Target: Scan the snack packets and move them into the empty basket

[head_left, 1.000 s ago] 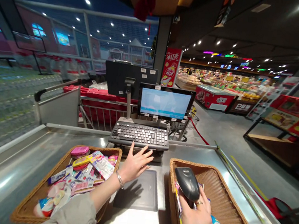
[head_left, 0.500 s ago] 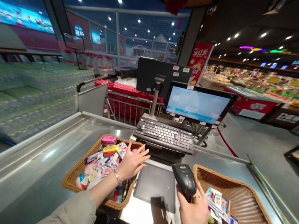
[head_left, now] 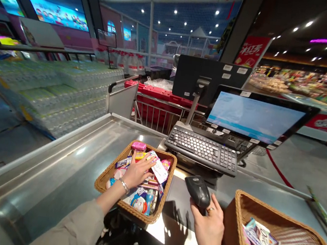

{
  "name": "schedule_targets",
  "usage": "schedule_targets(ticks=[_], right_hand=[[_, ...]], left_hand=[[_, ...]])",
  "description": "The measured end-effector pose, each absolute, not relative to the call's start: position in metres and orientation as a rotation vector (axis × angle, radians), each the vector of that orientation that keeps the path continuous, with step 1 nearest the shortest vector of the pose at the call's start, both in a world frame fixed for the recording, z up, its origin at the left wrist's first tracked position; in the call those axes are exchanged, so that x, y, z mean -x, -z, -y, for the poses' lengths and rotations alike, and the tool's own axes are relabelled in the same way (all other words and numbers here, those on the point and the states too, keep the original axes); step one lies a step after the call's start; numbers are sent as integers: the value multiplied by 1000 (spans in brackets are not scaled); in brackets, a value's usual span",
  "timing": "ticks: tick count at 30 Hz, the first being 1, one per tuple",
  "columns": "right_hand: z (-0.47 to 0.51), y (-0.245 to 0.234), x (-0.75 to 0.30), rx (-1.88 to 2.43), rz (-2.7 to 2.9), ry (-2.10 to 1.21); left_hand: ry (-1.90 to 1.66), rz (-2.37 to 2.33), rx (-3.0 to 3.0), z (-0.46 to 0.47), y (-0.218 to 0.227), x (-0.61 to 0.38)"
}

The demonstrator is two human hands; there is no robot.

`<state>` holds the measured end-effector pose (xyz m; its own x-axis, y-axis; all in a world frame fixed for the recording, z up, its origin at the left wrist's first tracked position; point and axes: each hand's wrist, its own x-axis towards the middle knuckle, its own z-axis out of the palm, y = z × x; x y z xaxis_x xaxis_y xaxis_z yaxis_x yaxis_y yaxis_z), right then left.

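A: Starting at the left. What's changed?
B: The left hand (head_left: 135,174). Half a second ago it is over the right side of the left basket (head_left: 168,186); now it is further in, above the small packaged goods (head_left: 139,204).
A: Fingers?
B: Spread, pointing far. In view they overlap the left edge of a pale card (head_left: 160,171). Contact: cannot tell. Nothing seen pinched.
A: Meaning?
B: My reading: the left hand's work is now among these goods.
A: Far middle?
B: Keyboard (head_left: 203,149), with a lit screen (head_left: 256,116) beyond and to the right. Neither hand on them.
A: Near middle?
B: Right hand (head_left: 208,229), closed about the black scanner (head_left: 198,190): thumb on the left, other fingers on the right, partly apart. Handle mostly hidden. Scanner sits above the counter (head_left: 178,208), between the baskets.
A: Shift there?
B: Yes. A second ago it is over the right basket (head_left: 301,235); now just left of it. Both hands seem to favour the left basket.
A: Far right end?
B: That right basket, flat packets (head_left: 265,242) in its near left part.
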<state>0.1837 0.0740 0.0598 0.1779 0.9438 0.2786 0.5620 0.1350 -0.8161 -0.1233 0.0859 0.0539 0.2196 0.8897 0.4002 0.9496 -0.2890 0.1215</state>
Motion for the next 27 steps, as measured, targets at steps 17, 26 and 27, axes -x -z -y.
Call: schedule_targets(ticks=[17, 26, 27], right_hand=[[-81, -55, -165, 1562, 1489, -549], [-84, -50, -167, 1615, 1476, -519], [-84, -50, -168, 1619, 1479, -517]], left_hand=[[289, 1614, 2483, -137, -41, 151], [161, 1526, 2448, -170, -34, 144], [141, 1522, 2451, -174, -34, 143]])
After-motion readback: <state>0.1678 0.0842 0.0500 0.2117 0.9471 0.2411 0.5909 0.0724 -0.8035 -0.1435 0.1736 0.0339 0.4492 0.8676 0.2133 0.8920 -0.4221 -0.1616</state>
